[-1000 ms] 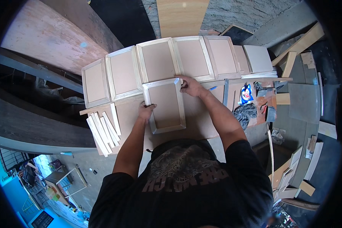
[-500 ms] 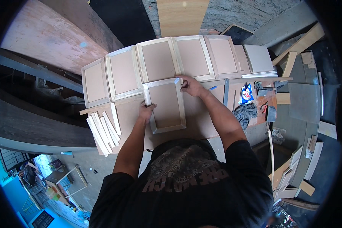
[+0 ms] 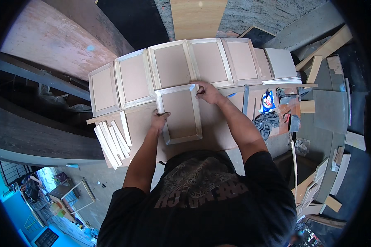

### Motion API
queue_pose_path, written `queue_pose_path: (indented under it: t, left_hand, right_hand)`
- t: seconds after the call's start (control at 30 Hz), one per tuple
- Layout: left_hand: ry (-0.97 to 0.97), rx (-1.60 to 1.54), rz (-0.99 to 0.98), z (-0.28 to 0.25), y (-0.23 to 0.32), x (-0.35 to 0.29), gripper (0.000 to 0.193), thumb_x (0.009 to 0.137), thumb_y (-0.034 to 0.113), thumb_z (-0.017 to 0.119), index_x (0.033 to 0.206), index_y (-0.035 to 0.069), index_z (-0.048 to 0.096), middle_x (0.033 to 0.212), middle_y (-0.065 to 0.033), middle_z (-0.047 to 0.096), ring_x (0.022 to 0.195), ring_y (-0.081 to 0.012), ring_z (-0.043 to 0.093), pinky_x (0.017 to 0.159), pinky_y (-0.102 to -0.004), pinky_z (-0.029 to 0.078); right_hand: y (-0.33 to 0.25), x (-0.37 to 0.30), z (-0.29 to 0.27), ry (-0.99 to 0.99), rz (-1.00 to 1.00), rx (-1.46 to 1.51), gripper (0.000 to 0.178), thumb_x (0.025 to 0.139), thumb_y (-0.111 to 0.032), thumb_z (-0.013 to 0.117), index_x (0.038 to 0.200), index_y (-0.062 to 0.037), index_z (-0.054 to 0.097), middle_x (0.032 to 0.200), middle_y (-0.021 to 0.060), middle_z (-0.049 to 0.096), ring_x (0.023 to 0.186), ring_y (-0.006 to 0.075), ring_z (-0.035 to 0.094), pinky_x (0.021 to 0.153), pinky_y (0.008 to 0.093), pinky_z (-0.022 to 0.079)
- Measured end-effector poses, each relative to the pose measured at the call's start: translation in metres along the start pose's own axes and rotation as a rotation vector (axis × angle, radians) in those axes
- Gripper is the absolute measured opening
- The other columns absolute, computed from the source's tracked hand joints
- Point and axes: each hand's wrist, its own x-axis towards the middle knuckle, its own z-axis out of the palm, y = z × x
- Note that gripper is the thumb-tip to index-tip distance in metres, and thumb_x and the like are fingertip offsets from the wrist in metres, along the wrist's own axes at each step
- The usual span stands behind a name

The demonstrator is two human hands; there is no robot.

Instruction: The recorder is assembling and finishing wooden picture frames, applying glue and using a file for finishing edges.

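Note:
In front of me a pale wooden frame [image 3: 165, 126] lies on the workbench, the brown board surface showing inside it. My left hand [image 3: 160, 120] grips its left side, thumb over the top and fingers at the outer edge. At the frame's far right corner is my right hand [image 3: 207, 92], its fingers closed around the corner. Behind it stretches a row of several similar frames [image 3: 191, 61], laid side by side on brown board. The far edge of the held frame meets the near edge of that row.
Loose white wood strips [image 3: 113, 140] lie at the bench's left end. To the right are a blue pen [image 3: 232, 95], a metal bar [image 3: 245, 100], a blue-and-white packet [image 3: 267, 101], a dark rag [image 3: 266, 123] and red-handled pliers [image 3: 286, 115]. Stacked panels [image 3: 280, 64] stand at the far right.
Almost nothing differs. The frame sits very slightly changed in position, and both hands keep the same hold on it.

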Motion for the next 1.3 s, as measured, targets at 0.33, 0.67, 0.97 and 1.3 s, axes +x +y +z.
queue_pose_path:
  t: [0.33,0.67,0.97,1.3]
  left_hand:
    - [0.019,-0.011,-0.009,0.002,-0.005,0.004,0.019,0.081,0.004,0.079,0.097,0.006,0.068,0.085,-0.0007,0.068,0.072,-0.0105,0.059,0.066,-0.0287,0.047]
    - [0.015,-0.004,-0.020,0.003,-0.004,0.004,0.019,0.081,0.004,0.079,0.096,0.006,0.068,0.086,-0.0010,0.068,0.073,-0.0107,0.059,0.067,-0.0289,0.048]
    - [0.008,-0.051,0.008,-0.001,-0.009,0.005,0.013,0.081,0.004,0.078,0.090,0.008,0.068,0.078,0.0021,0.065,0.066,-0.0088,0.055,0.061,-0.0280,0.044]
    - [-0.016,-0.011,-0.031,-0.001,-0.010,0.007,0.018,0.084,0.004,0.078,0.098,0.007,0.068,0.086,0.0007,0.068,0.073,-0.0101,0.059,0.068,-0.0290,0.049]
  right_hand:
    - [-0.008,-0.003,-0.002,0.001,0.048,-0.024,0.074,0.079,0.007,0.074,0.145,-0.0204,0.054,0.080,0.0017,0.058,0.077,0.0132,0.056,0.080,0.0293,0.050]
    - [-0.006,-0.003,-0.003,-0.006,0.057,-0.004,0.074,0.078,0.009,0.074,0.145,-0.0177,0.055,0.081,0.0018,0.058,0.078,0.0133,0.056,0.080,0.0291,0.051]
    - [-0.007,0.000,-0.001,-0.010,0.054,-0.001,0.074,0.078,0.009,0.073,0.144,-0.0169,0.054,0.082,0.0020,0.058,0.080,0.0134,0.058,0.081,0.0295,0.051]
    - [-0.005,0.000,-0.003,-0.012,0.045,0.001,0.073,0.078,0.010,0.073,0.144,-0.0155,0.054,0.081,0.0029,0.060,0.078,0.0138,0.059,0.080,0.0295,0.052]
